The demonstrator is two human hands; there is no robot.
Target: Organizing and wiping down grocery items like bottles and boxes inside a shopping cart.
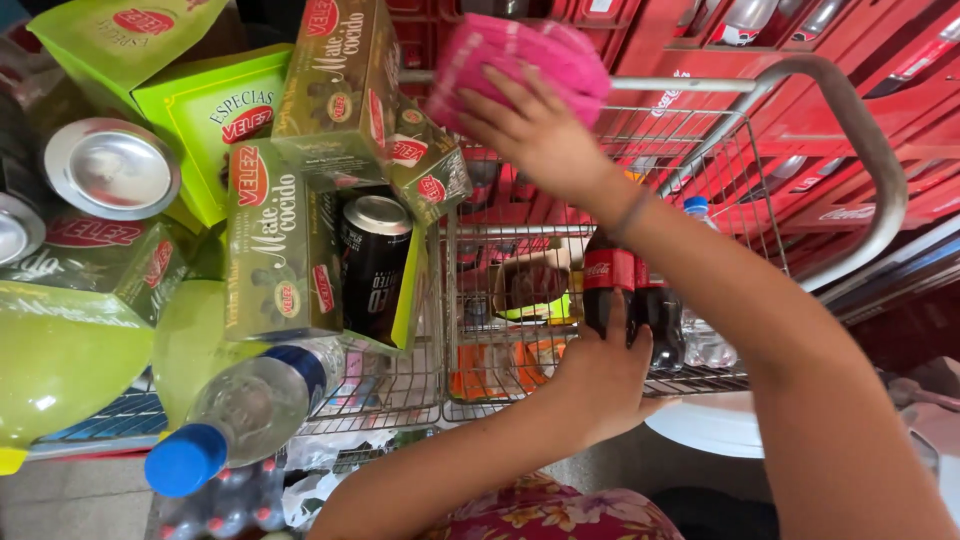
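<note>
While the right hand (535, 125) clamps a pink cloth (520, 60) above the wire cart (700, 160), the left hand (600, 375), wrapped around a dark soda bottle (607, 285) below, should steady it upright against neighbouring bottles.

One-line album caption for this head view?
Right hand lifts pink cloth; left hand grips dark soda bottle.

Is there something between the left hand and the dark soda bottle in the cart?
No. The left hand already lies on the dark soda bottle in the wire cart. The right hand holds a pink cloth above.
</note>
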